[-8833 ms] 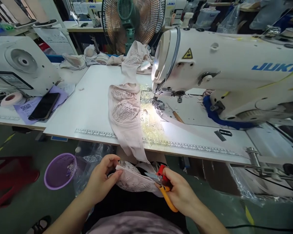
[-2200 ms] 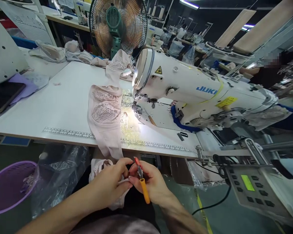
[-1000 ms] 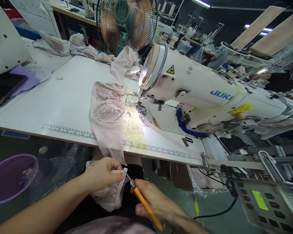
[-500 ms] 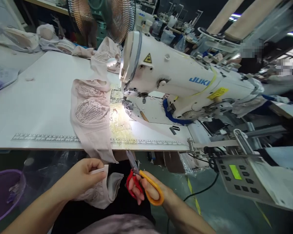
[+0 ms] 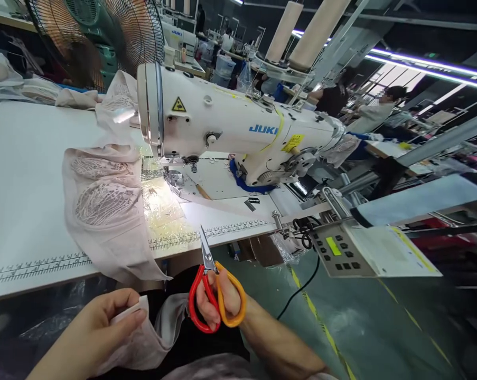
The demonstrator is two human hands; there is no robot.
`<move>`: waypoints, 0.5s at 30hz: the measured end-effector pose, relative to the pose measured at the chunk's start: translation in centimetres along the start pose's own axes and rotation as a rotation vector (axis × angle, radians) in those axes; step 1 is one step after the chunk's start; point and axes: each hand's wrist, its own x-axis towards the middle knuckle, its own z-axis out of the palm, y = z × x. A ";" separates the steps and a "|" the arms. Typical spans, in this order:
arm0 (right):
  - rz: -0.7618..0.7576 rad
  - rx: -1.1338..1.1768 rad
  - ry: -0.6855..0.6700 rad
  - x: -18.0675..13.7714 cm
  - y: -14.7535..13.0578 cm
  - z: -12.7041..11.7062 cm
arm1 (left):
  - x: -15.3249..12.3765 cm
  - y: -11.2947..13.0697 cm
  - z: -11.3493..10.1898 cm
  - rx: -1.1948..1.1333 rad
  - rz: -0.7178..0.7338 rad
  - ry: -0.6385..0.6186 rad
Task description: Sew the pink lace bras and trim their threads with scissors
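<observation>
Holding scissors (image 5: 210, 287) shut and pointing up in the right hand (image 5: 222, 306), left hand (image 5: 99, 330) fingers pinched on the pink lace piece (image 5: 151, 338) in the lap; more joined pieces (image 5: 103, 206) wait on the surface (image 5: 20, 174), so trimming looks partway done.

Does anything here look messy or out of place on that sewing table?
One thing: the pale pink lace fabric piece lies rumpled, its lower end drooping over the front edge of the white sewing table. More pink pieces sit heaped at the back. Nothing looks spilled or broken.

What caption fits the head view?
Right hand holds scissors; left hand pinches pink fabric below the sewing table.
</observation>
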 end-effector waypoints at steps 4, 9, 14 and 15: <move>-0.045 0.025 0.069 0.4 -0.3 0.2 | 0.0 -0.1 0.1 0.002 0.001 0.003; 0.070 0.047 0.063 0.6 -0.5 0.3 | 0.6 -0.8 0.0 0.002 0.049 -0.044; 0.027 0.123 -0.001 0.5 -0.2 -0.1 | 0.8 -0.9 0.1 0.034 0.073 -0.059; 0.003 0.138 -0.016 0.4 -0.3 -0.1 | 0.7 -0.8 0.1 0.038 0.069 -0.063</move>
